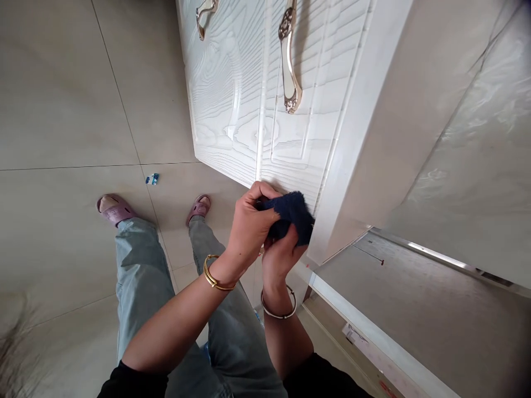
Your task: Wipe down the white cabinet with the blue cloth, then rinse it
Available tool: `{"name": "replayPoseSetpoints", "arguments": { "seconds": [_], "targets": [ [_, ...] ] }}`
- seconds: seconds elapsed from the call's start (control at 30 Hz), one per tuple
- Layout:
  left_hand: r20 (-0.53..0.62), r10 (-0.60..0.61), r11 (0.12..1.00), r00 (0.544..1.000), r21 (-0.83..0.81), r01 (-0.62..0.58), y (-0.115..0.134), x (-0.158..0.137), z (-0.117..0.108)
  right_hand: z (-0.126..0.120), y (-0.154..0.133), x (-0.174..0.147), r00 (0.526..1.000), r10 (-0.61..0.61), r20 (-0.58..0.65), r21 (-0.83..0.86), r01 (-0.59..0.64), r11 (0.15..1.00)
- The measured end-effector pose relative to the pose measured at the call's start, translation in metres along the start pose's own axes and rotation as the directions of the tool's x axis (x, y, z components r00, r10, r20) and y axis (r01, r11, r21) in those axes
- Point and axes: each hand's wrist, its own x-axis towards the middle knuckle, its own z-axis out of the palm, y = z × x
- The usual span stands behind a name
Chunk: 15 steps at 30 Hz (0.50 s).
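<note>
My left hand (249, 229) and right hand (280, 254) both have their fingers closed round the dark blue cloth (292, 215), bunched against the lower edge of the white cabinet door (232, 105); I judge the wiping barely begun, most of the door unreached.

Both hands, the left hand (249, 226) and right hand (280, 254), clutch a dark blue cloth (292, 215) against the lower edge of a white cabinet door (232, 99) with ornate handles (288, 61), above a tiled floor (62, 110).
</note>
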Motion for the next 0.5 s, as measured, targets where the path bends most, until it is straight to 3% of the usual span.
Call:
{"name": "replayPoseSetpoints", "arguments": {
  "seconds": [0.1,0.23,0.4,0.5],
  "targets": [
    [-0.025,0.057,0.998,0.998,0.011,-0.056,0.004,0.007,0.005,0.009,-0.008,0.004,0.986,-0.018,-0.164,0.036,0.025,0.999],
    [-0.011,0.114,0.988,0.993,0.107,-0.113,0.009,0.011,0.005,0.017,-0.016,-0.001,0.993,-0.005,-0.116,0.004,0.006,1.0],
    [-0.019,0.104,0.988,0.994,0.117,-0.101,0.01,0.009,0.004,0.015,-0.01,-0.007,0.986,0.068,-0.152,0.049,-0.061,0.997],
    [0.033,0.088,0.988,0.996,0.128,-0.092,0.011,0.008,0.004,0.013,-0.004,-0.004,0.998,0.038,-0.057,0.052,-0.035,0.998]
  ]
}}
